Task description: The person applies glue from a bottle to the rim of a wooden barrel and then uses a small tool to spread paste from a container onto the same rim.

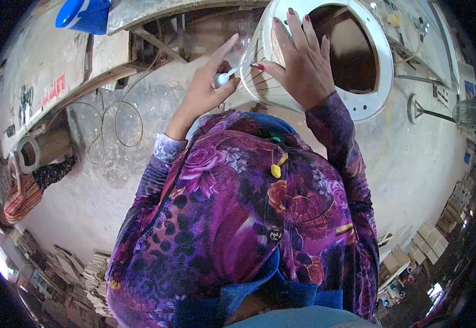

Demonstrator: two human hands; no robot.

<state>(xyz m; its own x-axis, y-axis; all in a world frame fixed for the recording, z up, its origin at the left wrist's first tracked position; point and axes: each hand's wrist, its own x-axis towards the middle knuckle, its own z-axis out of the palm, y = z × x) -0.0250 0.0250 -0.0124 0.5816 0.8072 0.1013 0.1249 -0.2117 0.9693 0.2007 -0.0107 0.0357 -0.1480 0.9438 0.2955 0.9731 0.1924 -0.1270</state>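
Note:
My left hand (208,82) grips a small white squeeze bottle (223,80) with a thin nozzle, its index finger stretched out ahead. The nozzle points at the near edge of a striped wooden drum shell (270,90), its tip right at that edge. On the shell's other end is a wide white ring (384,65) with small holes, around a dark brown hollow. My right hand (306,65) lies with spread fingers over the shell and the ring's inner side, thumb toward the nozzle.
A workbench (161,8) runs along the far side, with a blue bucket (85,15) on it. A thin hose (102,128) loops down at the left. Another person in a striped garment (22,199) is beside a second shell (55,145). Wood pieces (429,240) are stacked at lower right.

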